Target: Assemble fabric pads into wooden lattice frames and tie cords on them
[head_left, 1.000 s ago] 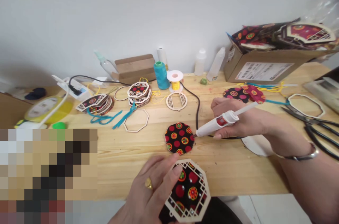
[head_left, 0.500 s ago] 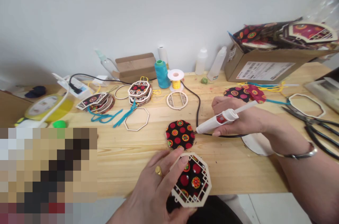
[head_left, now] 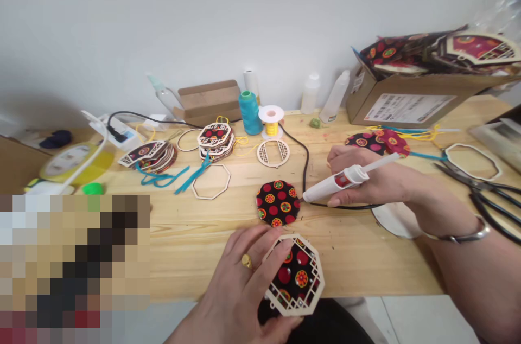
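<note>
My left hand grips an octagonal wooden lattice frame at the table's front edge, fingers over its left side and thumb beneath. Black fabric with red dots and flowers shows through the lattice, with glossy clear drops on it. In my right hand is a white hot glue gun, a glue stick jutting from its back. Its nozzle points left, at the right edge of a padded fabric piece lying on the table; I cannot tell whether they touch.
Behind stand a blue thread cone, a yellow thread spool and plastic bottles. Stacked ornaments and an octagonal ring lie left. Scissors and a full cardboard box are right. A black cord crosses the table.
Both hands keep their grips and hardly move. The view has shifted very slightly. The glue gun's nozzle stays by the fabric piece's right edge.
</note>
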Available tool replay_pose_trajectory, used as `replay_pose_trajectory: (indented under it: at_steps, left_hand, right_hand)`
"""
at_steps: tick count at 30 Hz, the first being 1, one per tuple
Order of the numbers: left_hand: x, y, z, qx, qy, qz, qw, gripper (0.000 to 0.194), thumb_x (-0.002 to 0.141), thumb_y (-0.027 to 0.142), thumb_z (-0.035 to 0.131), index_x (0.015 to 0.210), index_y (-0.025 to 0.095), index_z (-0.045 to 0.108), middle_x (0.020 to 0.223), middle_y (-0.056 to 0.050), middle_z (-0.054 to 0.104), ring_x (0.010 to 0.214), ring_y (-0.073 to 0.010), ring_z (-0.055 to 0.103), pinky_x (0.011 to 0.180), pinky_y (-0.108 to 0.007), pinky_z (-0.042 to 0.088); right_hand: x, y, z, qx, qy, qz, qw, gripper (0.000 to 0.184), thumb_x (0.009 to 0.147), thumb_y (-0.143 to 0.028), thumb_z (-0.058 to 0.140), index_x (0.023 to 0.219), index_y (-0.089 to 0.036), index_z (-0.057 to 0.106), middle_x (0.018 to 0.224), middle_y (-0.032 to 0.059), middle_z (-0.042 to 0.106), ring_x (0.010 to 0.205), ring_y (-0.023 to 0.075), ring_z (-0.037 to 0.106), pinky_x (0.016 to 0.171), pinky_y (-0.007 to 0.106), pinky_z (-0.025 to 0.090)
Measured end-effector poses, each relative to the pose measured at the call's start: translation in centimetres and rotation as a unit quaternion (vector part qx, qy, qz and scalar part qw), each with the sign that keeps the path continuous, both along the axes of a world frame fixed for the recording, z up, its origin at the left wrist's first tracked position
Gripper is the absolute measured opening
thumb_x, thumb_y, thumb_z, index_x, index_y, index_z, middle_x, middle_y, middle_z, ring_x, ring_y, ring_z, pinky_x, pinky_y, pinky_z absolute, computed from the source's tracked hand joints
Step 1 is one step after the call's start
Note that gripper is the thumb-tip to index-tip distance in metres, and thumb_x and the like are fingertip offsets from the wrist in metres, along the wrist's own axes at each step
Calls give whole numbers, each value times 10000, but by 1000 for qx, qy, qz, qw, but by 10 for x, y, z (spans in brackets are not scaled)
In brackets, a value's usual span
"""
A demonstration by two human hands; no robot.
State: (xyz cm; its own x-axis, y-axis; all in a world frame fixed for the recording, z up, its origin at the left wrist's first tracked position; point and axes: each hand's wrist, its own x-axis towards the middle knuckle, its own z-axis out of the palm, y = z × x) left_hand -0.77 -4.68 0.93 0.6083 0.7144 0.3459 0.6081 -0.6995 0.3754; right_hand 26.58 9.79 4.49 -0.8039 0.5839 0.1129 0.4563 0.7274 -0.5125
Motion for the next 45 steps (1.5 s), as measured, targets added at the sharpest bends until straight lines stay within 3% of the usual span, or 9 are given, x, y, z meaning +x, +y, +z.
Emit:
replay_pose_trajectory:
  at_steps: [16,25,45]
  left_hand:
    - [-1,0,-3,-15,3,-5,1000,749,726,312,623,1381,166,290,1336,-138,489,1256,-310,401,1019,-523,339]
    - [-1,0,-3,-14,8,-9,1000,741,730,310,622,1378,159,296,1345,-145,478,1261,-311,393,1020,-525,326]
    - [1,1,-4,-15,7,-10,1000,739,743,323,620,1385,164,291,1345,-146,475,1270,-308,385,1022,-518,317]
  right_hand:
    - [10,3,7,-20,52,-44,997,413,739,-503,659,560,-187,464,530,-33,433,596,121,395,585,278,306]
    - [-9,-4,10,-59,84,86,991,331,796,-431,630,615,-179,515,582,-29,486,619,114,412,731,314,354]
    - [-9,-8,-2,-52,40,67,996,336,786,-473,631,648,-175,558,619,-8,520,690,139,433,690,297,352]
